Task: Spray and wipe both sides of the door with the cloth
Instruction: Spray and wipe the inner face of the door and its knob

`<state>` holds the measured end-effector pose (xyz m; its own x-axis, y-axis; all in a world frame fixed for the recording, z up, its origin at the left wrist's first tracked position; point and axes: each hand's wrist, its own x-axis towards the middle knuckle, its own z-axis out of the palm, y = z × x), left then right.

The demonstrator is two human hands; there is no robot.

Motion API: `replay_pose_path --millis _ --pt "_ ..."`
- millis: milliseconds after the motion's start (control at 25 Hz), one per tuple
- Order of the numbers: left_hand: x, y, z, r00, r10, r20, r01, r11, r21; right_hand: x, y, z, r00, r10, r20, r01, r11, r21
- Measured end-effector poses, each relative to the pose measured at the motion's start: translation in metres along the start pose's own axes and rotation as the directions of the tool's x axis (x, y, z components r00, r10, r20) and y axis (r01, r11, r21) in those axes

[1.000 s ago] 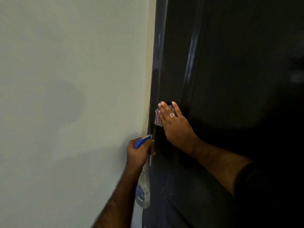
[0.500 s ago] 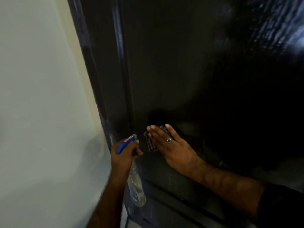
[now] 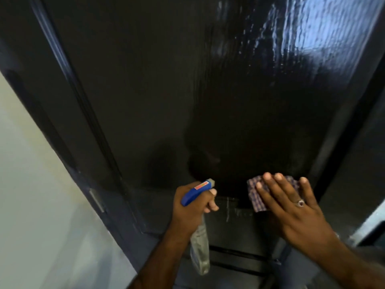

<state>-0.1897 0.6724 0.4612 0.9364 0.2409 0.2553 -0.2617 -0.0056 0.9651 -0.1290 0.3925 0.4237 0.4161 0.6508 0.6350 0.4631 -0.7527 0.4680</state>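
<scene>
A dark glossy door (image 3: 166,90) fills most of the view, with wet streaks shining at its upper right. My left hand (image 3: 190,207) grips a clear spray bottle (image 3: 200,245) by its blue trigger head, nozzle pointed at the door. My right hand (image 3: 291,207), wearing a ring, presses a small checked cloth (image 3: 255,197) flat against the lower door panel with straight fingers. Most of the cloth is hidden under the palm.
A pale wall (image 3: 31,195) runs along the left beside the dark door frame (image 3: 68,142), which carries a small metal strike plate (image 3: 96,200). A bright gap (image 3: 370,224) shows at the door's right edge.
My right hand has slid the cloth rightwards across the door panel, from the frame edge to the middle. The view has turned right, so the wall now takes up less of it.
</scene>
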Motion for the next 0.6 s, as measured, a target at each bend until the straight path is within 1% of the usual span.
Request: replay_pose_path --millis 80,120,200,240,280,360,440,520,600 --pt "-0.001 -0.004 0.01 0.997 -0.01 0.075 0.009 1.0 0.014 -0.015 0.004 -0.009 0.994 0.104 0.03 -0.105 0.994 0.017" --pt "-0.003 -0.005 0.011 0.995 -0.018 0.095 0.017 1.0 0.013 -0.02 0.004 -0.013 0.99 0.136 0.021 -0.136 0.99 0.023" --pt "-0.005 -0.011 0.01 0.994 -0.039 0.104 0.037 0.999 0.022 -0.025 0.006 -0.021 0.981 0.186 -0.045 -0.185 0.982 0.024" --pt "-0.008 -0.013 0.007 0.994 -0.046 0.096 0.043 0.999 0.031 -0.026 0.009 -0.023 0.976 0.205 -0.079 -0.201 0.978 0.055" --pt "-0.01 -0.013 0.003 0.995 -0.054 0.08 0.051 0.998 0.038 -0.027 0.012 -0.022 0.972 0.211 -0.098 -0.2 0.973 0.113" --pt "-0.016 -0.009 -0.008 0.996 -0.081 0.036 0.079 0.996 0.048 -0.023 0.01 -0.014 0.978 0.183 -0.097 -0.151 0.95 0.272" --pt "-0.022 -0.001 -0.022 0.994 -0.094 -0.05 0.097 0.994 0.053 -0.014 -0.005 0.001 0.984 0.144 -0.101 -0.096 0.921 0.378" --pt "-0.025 0.004 -0.042 0.986 -0.084 -0.145 0.096 0.993 0.074 0.006 -0.031 0.013 0.987 0.117 -0.108 -0.061 0.903 0.424" --pt "-0.031 0.007 -0.059 0.973 -0.093 -0.211 0.116 0.988 0.098 0.039 -0.064 0.021 0.983 0.069 -0.171 0.012 0.902 0.432"
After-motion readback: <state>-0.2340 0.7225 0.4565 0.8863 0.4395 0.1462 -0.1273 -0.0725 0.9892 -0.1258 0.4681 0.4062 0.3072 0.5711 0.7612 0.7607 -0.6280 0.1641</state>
